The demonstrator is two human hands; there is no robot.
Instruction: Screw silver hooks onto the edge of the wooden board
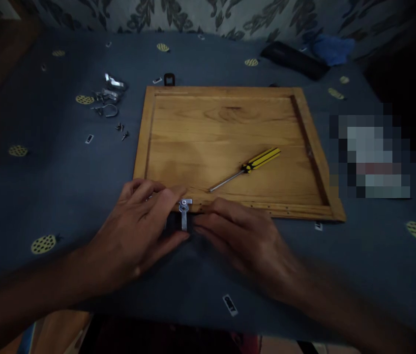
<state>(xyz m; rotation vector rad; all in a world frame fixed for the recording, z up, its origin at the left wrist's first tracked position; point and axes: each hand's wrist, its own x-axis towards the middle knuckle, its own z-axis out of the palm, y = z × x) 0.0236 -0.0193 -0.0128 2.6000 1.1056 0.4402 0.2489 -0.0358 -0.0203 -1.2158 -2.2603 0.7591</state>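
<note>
A small metal bracket [185, 211] sits on the near edge of a wooden panel [230, 128], left of its middle, with a cross-head screw showing in its top. My left hand [137, 231] curls around it, forefinger above and thumb below; I cannot tell if it grips. My right hand [241, 236] keeps its fingers straight and together, tips against the bracket's right side. A screwdriver [247, 168] lies untouched on the panel. More fittings [108, 96] and loose screws [122, 130] wait near the surface's [64, 187] far left corner, so this looks like early work.
</note>
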